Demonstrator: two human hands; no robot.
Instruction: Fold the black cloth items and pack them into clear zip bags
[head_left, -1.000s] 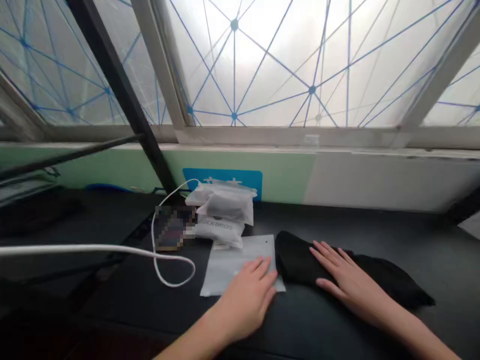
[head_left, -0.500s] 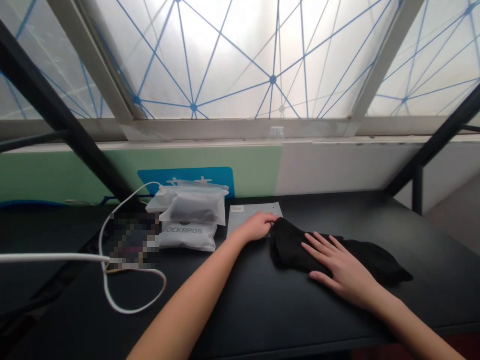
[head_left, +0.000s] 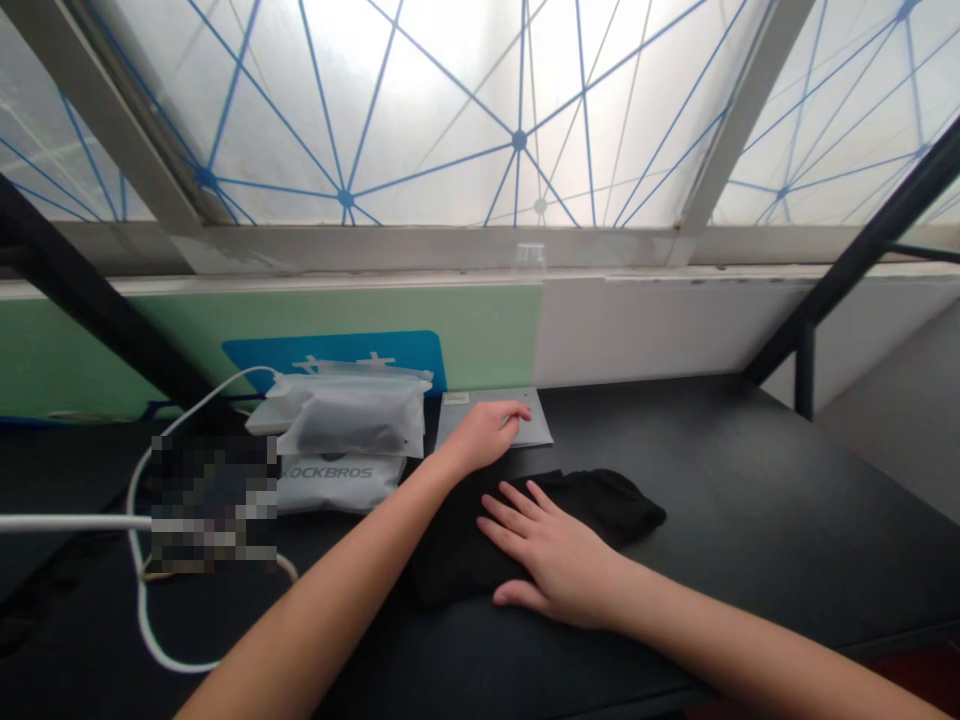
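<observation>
A soft black cloth item (head_left: pixel 615 505), maybe a garment or a pouch, lies crumpled on the black desktop (head_left: pixel 750 480). My right hand (head_left: pixel 551 555) rests flat on its middle, fingers spread. Beyond the cloth, my left hand (head_left: pixel 484 437) hovers over or touches a flat grey packet (head_left: pixel 536 430) with a small label; contact cannot be made out. Its fingers are loosely curled and apart, with nothing visible in them. My left forearm crosses over the cloth's left part and hides some of it.
Left of my left hand, a frosted zip bag (head_left: pixel 360 415) lies on a grey ROCKBROS bag (head_left: pixel 337 480). A white cable (head_left: pixel 142 620) loops near a pixelated patch. Dark metal posts (head_left: pixel 802 310) slant up at both sides, before a patterned window (head_left: pixel 450 110).
The black cloth has moved left and toward me, with my right hand flat on it. My left hand has come away from the cloth's edge. The view has shifted slightly right.
</observation>
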